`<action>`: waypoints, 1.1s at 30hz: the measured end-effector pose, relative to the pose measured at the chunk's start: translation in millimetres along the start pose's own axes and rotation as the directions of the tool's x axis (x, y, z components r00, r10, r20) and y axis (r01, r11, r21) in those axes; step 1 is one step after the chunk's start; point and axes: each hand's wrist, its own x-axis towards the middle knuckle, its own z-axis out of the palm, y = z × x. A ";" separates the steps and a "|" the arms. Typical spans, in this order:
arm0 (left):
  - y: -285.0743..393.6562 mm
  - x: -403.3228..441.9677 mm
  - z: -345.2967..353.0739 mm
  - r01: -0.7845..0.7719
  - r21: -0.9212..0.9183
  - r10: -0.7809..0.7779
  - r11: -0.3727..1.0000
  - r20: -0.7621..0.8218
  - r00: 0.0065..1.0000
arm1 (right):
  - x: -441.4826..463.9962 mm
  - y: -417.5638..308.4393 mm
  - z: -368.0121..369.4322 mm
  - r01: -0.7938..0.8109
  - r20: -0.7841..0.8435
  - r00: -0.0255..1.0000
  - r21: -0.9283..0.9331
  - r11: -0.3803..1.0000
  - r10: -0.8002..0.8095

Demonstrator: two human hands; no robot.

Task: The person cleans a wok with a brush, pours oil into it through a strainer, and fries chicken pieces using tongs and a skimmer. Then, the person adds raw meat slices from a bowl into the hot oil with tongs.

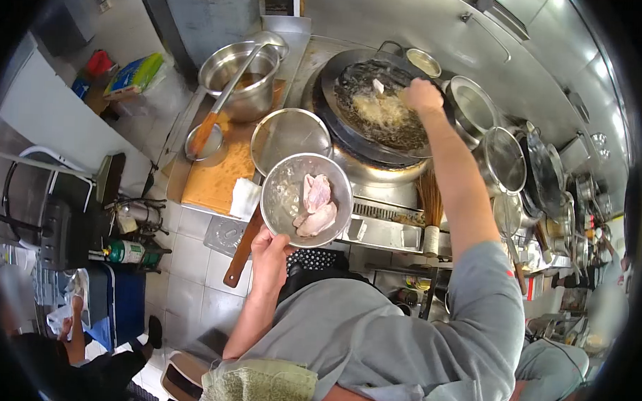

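Left hand [270, 261], raised, grips near side of round silver metal bowl [341, 194] holding raw pale-pink meat pieces [317, 221]; beyond right, round black metal wok [332, 84], outstretched right hand [423, 96] above, loosely curled, grasp unclear.

The bowl [277, 192] sits in the left hand [271, 254], before the wok [332, 82] and to its left; the pieces of raw meat [317, 219] lie in the bowl, toward its right side. The right hand [425, 97] is over the wok's right side. Behind the wok, toward the right, is a small dish [423, 61]. Left of the wok, a pot [248, 107] stands on the desk [219, 177], with a ladle [229, 88] slanting across its top. A flat sieve [291, 141] lies between pot and wok, behind the bowl. The brush [428, 197] is before the wok, right of the bowl. Right of the wok, a deep strainer [503, 161] sits before another [473, 103].
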 end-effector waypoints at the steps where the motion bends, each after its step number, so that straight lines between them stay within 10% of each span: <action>1: 1.1 -1.1 -0.8 0.012 -0.016 -0.012 1.000 -0.013 1.000 | 8.0 3.9 -9.8 0.024 0.042 0.999 0.020 1.000 -0.024; 6: 9.1 9.6 3.0 0.020 -0.034 -0.020 0.999 0.012 1.000 | -36.3 28.8 -119.4 0.269 -0.370 0.917 0.305 0.914 -0.146; 10: 10.6 25.8 9.9 -0.041 0.030 0.038 0.999 0.088 0.995 | -135.9 53.3 -190.5 0.436 -0.239 0.900 0.546 0.716 -0.366; 13: 5.9 40.1 10.5 -0.077 0.069 0.063 0.995 0.189 0.980 | -206.7 31.4 -214.9 0.431 0.126 0.853 0.375 0.821 -0.506; 16: 6.5 40.5 30.2 -0.095 0.011 0.088 0.995 0.291 0.953 | -249.0 23.9 -184.6 0.528 0.063 0.834 0.201 0.825 -0.549; 24: -16.9 35.9 58.0 -0.454 0.135 0.361 0.881 0.429 0.828 | -275.2 16.2 -180.5 0.167 0.357 0.913 0.122 0.978 -0.200; 33: -18.5 47.9 57.7 -0.157 0.061 0.123 0.986 0.373 0.920 | -245.2 43.8 -154.6 0.363 0.179 0.892 0.261 0.894 -0.414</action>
